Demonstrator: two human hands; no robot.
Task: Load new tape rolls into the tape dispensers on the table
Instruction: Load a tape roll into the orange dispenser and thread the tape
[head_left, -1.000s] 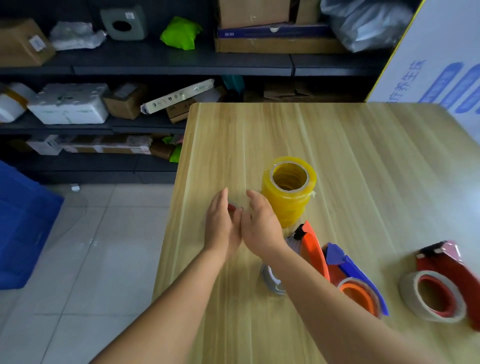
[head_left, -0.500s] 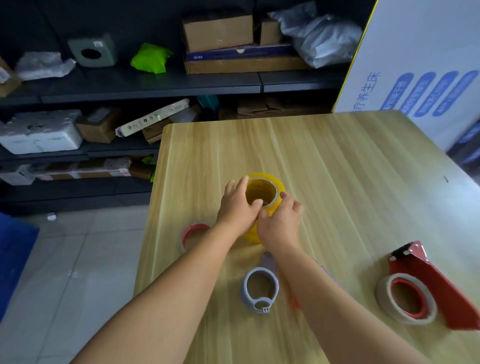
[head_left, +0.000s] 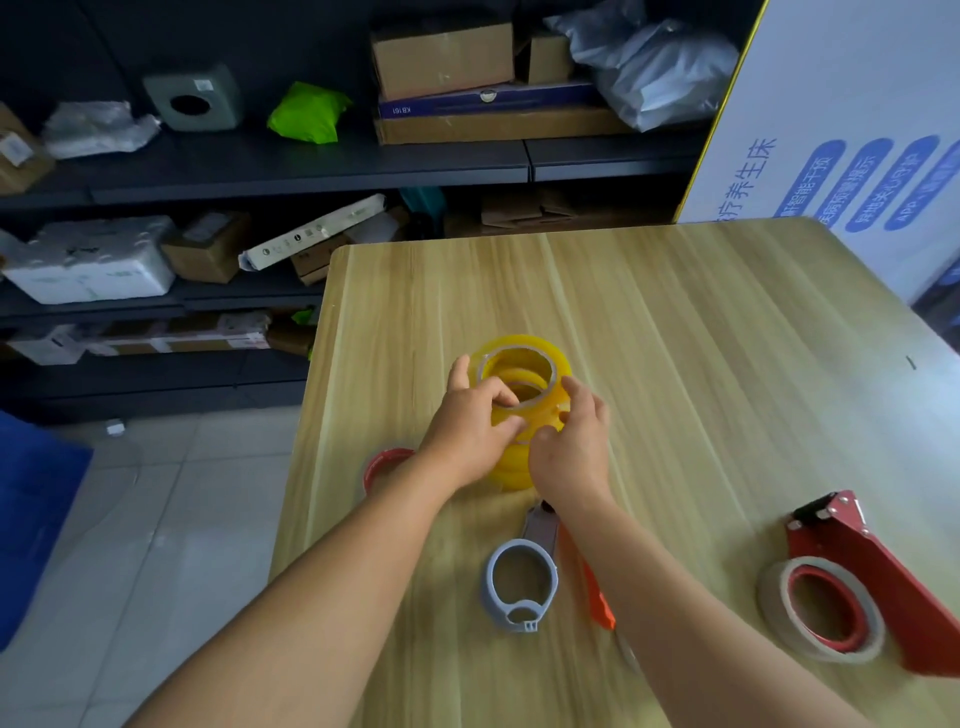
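Wooden table (head_left: 701, 364): both hands grip top of yellow tape stack (head_left: 524, 364).

Your left hand (head_left: 464, 435) and right hand (head_left: 573, 444) have moved onto the yellow tape stack (head_left: 524, 410), lifting its top roll (head_left: 519, 375).

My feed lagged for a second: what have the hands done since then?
Both hands left the red ring and moved to the stack of yellow tape rolls. Left hand grips the top roll's rim, right hand its side. The stack and the red metal dispenser stayed put.
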